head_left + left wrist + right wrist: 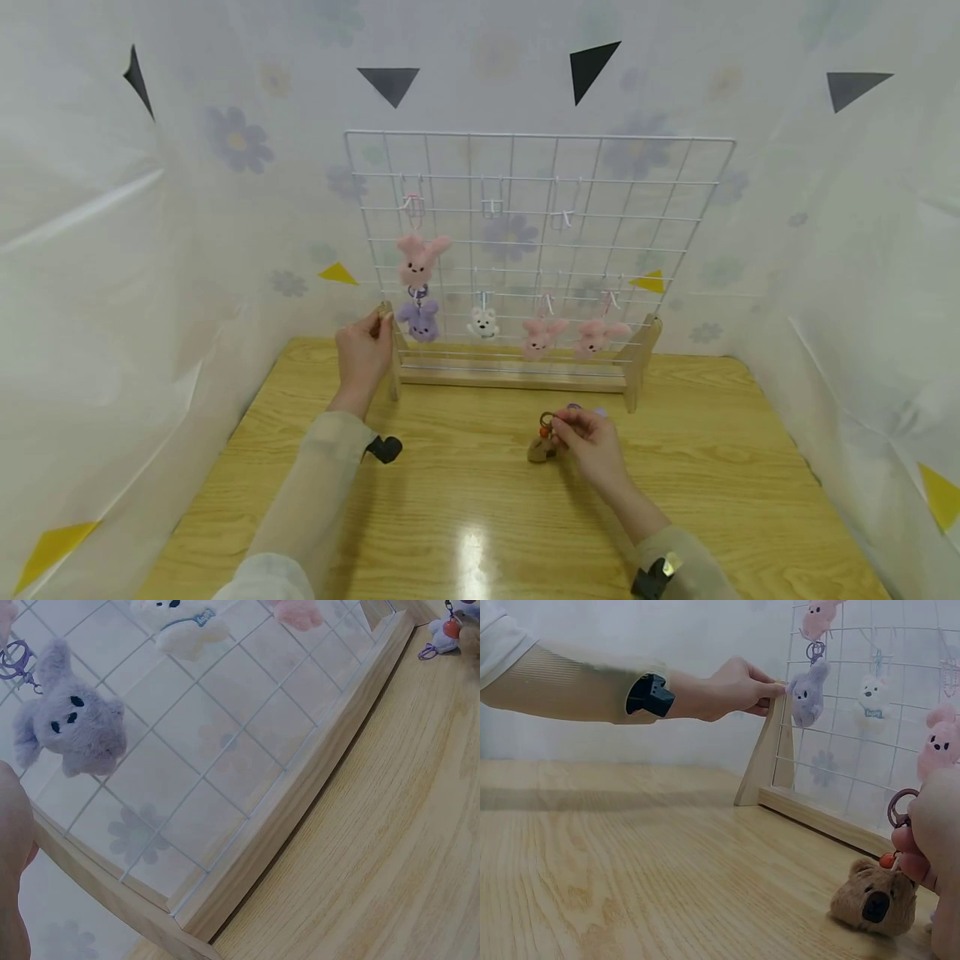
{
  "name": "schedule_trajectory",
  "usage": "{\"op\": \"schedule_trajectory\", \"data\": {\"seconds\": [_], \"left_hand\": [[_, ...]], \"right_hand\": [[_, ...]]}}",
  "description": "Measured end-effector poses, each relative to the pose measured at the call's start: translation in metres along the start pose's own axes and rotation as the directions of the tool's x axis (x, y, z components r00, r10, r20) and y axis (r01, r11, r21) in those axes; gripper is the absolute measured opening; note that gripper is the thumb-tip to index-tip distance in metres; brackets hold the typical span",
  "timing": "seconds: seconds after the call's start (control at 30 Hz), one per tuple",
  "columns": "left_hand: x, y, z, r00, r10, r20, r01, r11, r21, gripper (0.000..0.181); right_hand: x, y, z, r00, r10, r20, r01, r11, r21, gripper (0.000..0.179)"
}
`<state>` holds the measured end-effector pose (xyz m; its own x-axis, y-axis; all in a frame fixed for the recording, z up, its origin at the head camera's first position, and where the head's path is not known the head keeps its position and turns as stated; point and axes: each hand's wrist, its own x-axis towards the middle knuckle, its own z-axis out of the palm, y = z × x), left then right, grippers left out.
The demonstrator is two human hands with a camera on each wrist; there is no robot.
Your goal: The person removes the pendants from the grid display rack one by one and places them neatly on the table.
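At the left end of the wire grid rack [540,136], my left hand [363,354] grips the top of the wooden stand leg [760,769]. A purple plush keychain [422,323] hangs just beside its fingers. Low over the table, my right hand [594,450] pinches a brown bear keychain [876,898] near its metal ring [547,419] and red bead. The bear's head hangs below the fingers, close to the tabletop. Partly hidden behind that hand is a lilac plush [444,637] with a purple ring, lying on the table.
A pink bunny [418,260] hangs above the purple plush. Along the lower row hang a white dog [483,324] and two pink bunnies, one at mid-right [540,337]. White hooks [491,207] show in the upper row. The wooden base [510,380] stands on the table [450,500].
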<state>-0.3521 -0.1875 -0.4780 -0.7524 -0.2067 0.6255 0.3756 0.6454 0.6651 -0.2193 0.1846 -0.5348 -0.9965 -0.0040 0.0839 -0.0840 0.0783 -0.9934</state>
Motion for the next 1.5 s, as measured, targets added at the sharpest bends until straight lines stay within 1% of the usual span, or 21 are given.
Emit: {"op": "schedule_trajectory", "data": {"seconds": [0.2,0.37,0.5,0.77,0.9,1.03,1.27,1.5], "left_hand": [[0.001,-0.002,0.001,1.000,0.000,0.000,0.000,1.000,-0.012,0.026],[0.000,-0.002,0.001,1.000,-0.005,-0.003,0.005,1.000,-0.014,0.026],[0.000,0.000,0.000,1.000,-0.009,-0.005,0.009,1.000,-0.012,0.025],[0.000,-0.001,0.000,1.000,0.011,-0.014,-0.011,1.000,-0.020,0.025],[-0.001,-0.002,0.001,1.000,0.008,-0.017,-0.009,1.000,-0.025,0.025],[-0.001,-0.002,0.000,1.000,0.002,-0.013,-0.002,1.000,-0.018,0.026],[0.000,-0.001,0.000,1.000,-0.002,-0.008,0.002,1.000,-0.012,0.029],[-0.001,-0.002,0.000,1.000,-0.012,-0.002,0.012,1.000,-0.011,0.030]], "right_hand": [[0.010,0.004,0.000,1.000,-0.009,0.002,0.009,0.998,-0.069,0.012],[0.018,0.006,0.004,1.000,0.015,-0.021,-0.017,0.998,-0.064,0.014],[0.025,0.010,0.007,0.999,0.004,-0.034,-0.006,0.998,-0.070,0.013],[0.037,0.019,0.011,0.998,0.028,-0.048,-0.034,0.992,-0.121,0.013],[0.043,0.021,0.013,0.997,0.038,-0.063,-0.047,0.987,-0.156,0.015],[0.050,0.025,0.014,0.996,0.050,-0.068,-0.064,0.975,-0.212,0.015],[0.064,0.028,0.013,0.998,0.049,-0.043,-0.059,0.961,-0.271,0.012],[0.075,0.030,0.015,0.990,0.132,-0.040,-0.138,0.947,-0.289,0.012]]}}
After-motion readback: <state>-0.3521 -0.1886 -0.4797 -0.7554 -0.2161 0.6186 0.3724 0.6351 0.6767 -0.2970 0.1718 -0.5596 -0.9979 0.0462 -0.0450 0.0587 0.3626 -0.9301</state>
